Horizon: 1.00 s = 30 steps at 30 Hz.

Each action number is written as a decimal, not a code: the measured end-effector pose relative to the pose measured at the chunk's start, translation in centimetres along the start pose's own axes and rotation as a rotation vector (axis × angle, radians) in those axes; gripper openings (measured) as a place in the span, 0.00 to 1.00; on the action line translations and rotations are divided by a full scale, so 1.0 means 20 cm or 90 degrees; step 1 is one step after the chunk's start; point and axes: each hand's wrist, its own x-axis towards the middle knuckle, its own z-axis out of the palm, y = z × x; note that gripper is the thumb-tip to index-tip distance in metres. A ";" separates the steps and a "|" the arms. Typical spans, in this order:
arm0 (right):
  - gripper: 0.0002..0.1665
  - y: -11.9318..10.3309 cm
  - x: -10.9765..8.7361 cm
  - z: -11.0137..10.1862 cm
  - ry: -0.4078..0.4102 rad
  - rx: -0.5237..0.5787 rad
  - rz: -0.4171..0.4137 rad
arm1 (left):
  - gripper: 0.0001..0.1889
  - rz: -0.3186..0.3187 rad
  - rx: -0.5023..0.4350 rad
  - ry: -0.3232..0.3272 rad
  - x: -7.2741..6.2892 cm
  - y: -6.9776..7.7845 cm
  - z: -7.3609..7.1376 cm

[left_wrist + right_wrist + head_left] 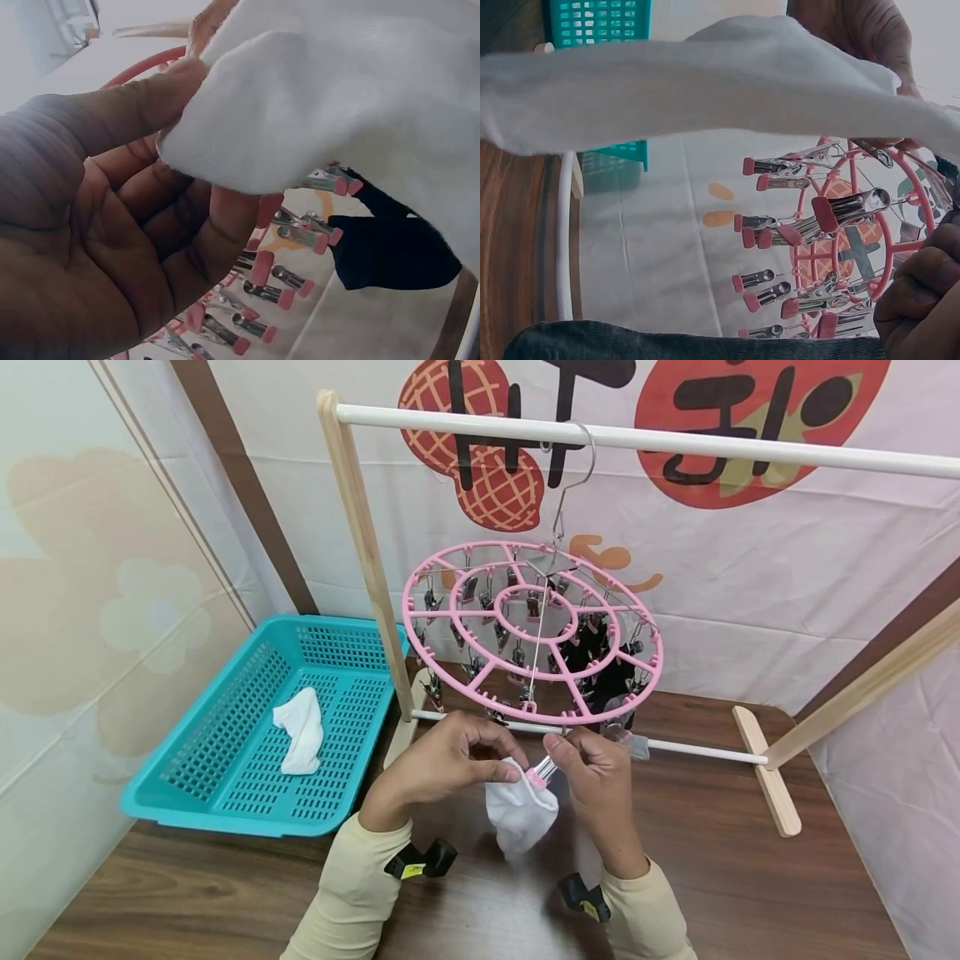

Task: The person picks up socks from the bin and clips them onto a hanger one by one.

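A white sock [517, 818] hangs below my hands, in front of the round pink clip hanger [491, 710]. My left hand [442, 760] pinches its upper edge; in the left wrist view, the thumb [150, 97] lies against the white cloth. My right hand [603, 777] grips a metal clip [546, 770] with pink tips, which meets the sock's edge. Whether the clip has closed on the cloth cannot be told. The right wrist view shows the sock [705, 90] stretched across, with the curled right fingers [922, 285] at the lower right.
Another white sock [302, 731] lies in the turquoise basket [172, 768] at left. Black socks [611, 681] hang on the hanger's right side, among several free clips [517, 652]. The hanger hooks onto a white rail [712, 443] between wooden posts [363, 543].
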 end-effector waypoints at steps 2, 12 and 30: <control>0.22 -0.01 0.00 0.00 -0.001 0.007 0.009 | 0.04 0.011 -0.008 0.000 0.00 -0.01 0.00; 0.23 -0.01 -0.01 0.00 -0.015 0.036 0.026 | 0.05 -0.010 -0.107 0.023 0.02 -0.03 0.02; 0.20 0.00 -0.01 0.01 -0.021 0.032 -0.001 | 0.05 -0.002 -0.119 0.100 0.03 -0.02 0.05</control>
